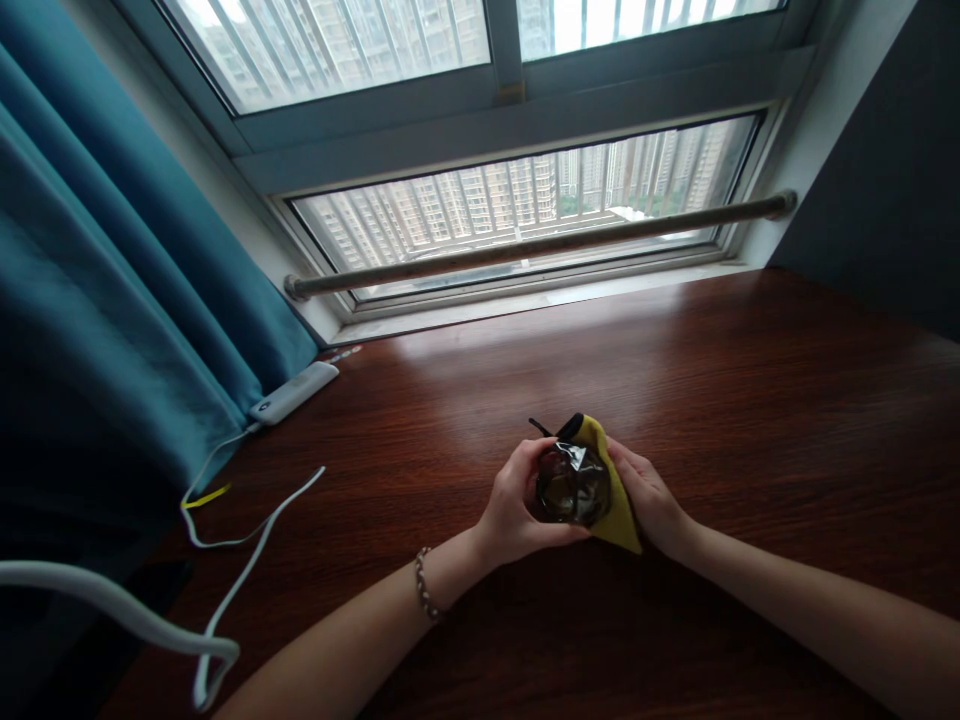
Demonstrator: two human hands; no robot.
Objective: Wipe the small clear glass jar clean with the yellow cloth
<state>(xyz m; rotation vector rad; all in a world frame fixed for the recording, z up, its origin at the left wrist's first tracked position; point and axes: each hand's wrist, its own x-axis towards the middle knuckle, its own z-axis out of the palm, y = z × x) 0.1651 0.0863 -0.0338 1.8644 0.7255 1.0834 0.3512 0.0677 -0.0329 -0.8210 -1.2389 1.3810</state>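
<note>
Over brown wood (750,400), a glassy object (570,495) (fabric (619,518) alongside) fills the left grip (512,512).

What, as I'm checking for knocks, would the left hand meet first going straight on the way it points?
The glass, which the left hand already touches. Beyond it, the cloth seems next, though whether any gap lies between them is unclear.

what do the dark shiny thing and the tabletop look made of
Dark shiny thing: glossy glass or plastic, perhaps; sharp highlights, seems partly see-through.
Tabletop: wood or laminate, satin to glossy; reddish-brown grain, soft window sheen.
</note>
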